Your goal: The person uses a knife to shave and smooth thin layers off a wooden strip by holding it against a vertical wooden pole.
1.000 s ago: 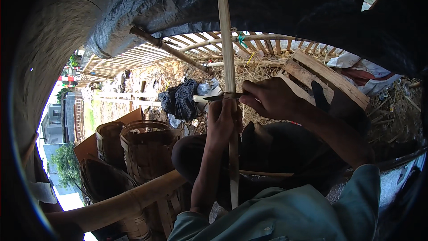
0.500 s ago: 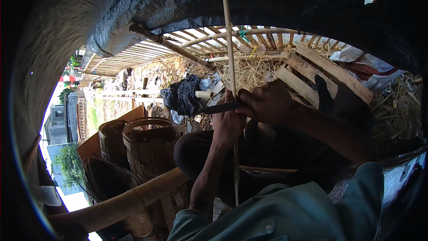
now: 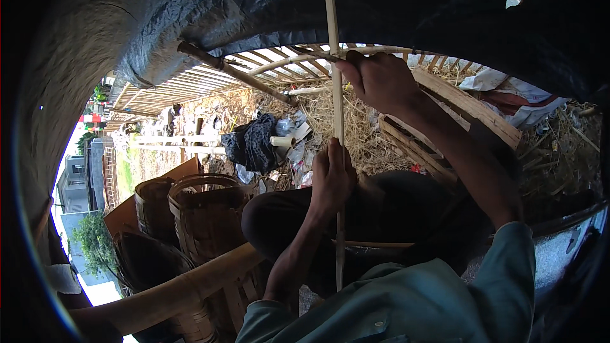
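A long, pale bamboo strip (image 3: 337, 98) stands nearly upright in the picture, running from the top edge down past my lap. My left hand (image 3: 332, 179) is closed around its lower part, fingers wrapped on the strip. Higher up, my right hand (image 3: 380, 81) grips a knife by its handle, which the fist hides. The knife's dark blade (image 3: 318, 54) lies across the strip, seen nearly edge-on, pointing left. Whether the blade bites into the strip cannot be made out.
Woven bamboo baskets (image 3: 206, 216) stand at lower left, behind a thick bamboo pole (image 3: 184, 289). A dark patterned cloth bundle (image 3: 253, 143) lies ahead. Wooden planks (image 3: 467, 105) and a white sack (image 3: 515, 98) are at right. A slatted bamboo fence (image 3: 190, 86) and black tarp (image 3: 267, 0) lie beyond.
My right hand has moved the knife up and away along the strip, from beside my left hand to well above it. My left hand still grips the strip, slightly lower.
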{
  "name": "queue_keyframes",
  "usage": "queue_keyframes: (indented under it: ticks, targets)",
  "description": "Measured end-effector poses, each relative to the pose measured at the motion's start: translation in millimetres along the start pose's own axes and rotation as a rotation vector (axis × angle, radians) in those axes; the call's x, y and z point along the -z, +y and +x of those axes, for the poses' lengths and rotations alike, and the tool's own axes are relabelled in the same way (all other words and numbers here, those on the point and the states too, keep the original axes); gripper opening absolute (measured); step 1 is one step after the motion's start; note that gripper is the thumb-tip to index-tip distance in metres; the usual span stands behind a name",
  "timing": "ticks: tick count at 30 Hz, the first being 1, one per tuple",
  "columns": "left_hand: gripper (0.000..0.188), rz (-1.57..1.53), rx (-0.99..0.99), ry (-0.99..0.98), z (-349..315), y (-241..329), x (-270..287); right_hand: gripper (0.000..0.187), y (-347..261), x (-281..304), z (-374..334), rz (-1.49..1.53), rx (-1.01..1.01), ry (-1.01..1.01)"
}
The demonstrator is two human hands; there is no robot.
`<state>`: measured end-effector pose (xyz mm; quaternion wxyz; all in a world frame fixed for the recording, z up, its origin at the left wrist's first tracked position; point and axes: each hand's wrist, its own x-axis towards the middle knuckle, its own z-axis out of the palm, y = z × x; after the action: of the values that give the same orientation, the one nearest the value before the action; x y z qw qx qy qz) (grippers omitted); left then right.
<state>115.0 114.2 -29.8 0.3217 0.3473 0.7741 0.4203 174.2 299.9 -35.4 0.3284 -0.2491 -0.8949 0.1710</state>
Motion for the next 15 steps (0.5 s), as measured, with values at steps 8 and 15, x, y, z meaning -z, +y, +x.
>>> queue_keyframes:
  ticks: [8, 15]
  targets:
    - [0.036, -0.416, 0.223, -0.068, 9, 19, 24, 0.037, -5, 0, -21, 0.250, 0.104, -0.187]
    - [0.025, -0.485, 0.033, -0.045, 25, 6, 40, 0.032, -31, -11, -51, 0.310, 0.236, -0.276]
